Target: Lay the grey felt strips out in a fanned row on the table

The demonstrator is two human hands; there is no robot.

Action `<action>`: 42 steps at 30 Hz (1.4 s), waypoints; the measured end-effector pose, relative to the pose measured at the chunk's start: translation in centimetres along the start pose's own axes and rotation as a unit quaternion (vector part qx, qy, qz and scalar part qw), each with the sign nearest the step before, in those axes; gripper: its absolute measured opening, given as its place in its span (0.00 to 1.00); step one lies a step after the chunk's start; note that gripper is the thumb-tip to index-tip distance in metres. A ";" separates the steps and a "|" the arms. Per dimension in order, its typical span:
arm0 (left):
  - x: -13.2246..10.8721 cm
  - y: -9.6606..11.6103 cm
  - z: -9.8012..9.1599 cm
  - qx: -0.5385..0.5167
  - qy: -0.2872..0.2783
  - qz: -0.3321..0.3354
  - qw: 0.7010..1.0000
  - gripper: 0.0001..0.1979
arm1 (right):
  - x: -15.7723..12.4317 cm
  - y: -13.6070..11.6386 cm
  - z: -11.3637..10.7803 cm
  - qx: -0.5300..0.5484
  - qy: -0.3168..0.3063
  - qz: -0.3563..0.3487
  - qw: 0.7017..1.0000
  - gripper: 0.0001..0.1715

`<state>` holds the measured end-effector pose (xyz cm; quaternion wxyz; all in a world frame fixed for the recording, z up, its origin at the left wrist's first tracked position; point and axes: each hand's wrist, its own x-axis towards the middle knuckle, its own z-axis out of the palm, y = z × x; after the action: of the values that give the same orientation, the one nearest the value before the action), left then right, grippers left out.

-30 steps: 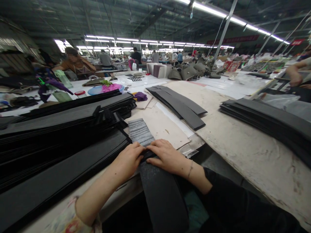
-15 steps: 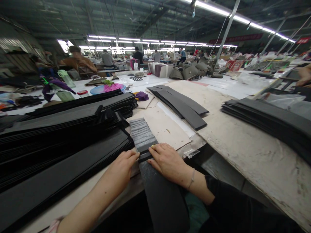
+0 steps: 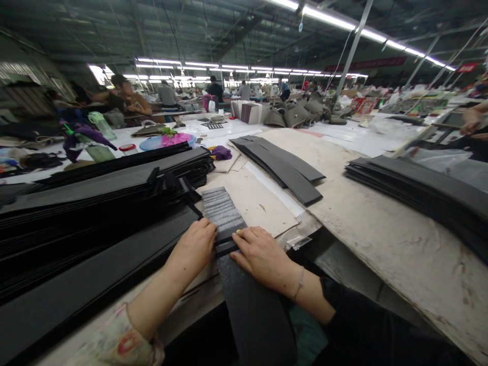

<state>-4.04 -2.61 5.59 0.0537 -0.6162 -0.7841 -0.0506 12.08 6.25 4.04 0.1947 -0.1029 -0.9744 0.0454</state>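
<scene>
A fanned stack of grey strips (image 3: 221, 212) lies on the worktable in front of me. A long dark strip (image 3: 253, 310) runs from that stack over the table edge toward my lap. My left hand (image 3: 195, 248) rests on the left edge of the strip, fingers curled against it. My right hand (image 3: 259, 251) lies flat on the strip's right side, fingers pressed down on its near end. Both hands meet at the place where the dark strip joins the grey stack.
Tall piles of long black sheets (image 3: 95, 203) fill the left. Black strips (image 3: 282, 165) lie across the middle, another black pile (image 3: 423, 185) at the right. A blue dish with pink material (image 3: 168, 140) stands behind. Several people work at far tables; another person's hand (image 3: 470, 122) is at the right edge.
Both hands slid back a little along the strip, uncovering more of the grey stack, then the left hand moved forward again to its edge. The view shifted slightly.
</scene>
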 end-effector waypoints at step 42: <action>4.8 2.0 0.6 -0.077 -0.060 0.098 0.990 0.16 | -0.1 0.4 0.4 0.039 0.022 0.004 0.999 0.19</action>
<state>-3.22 2.53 5.71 -0.0365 -0.6942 -0.7156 -0.0680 12.11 6.56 3.60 0.2195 -0.0996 -0.9670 0.0820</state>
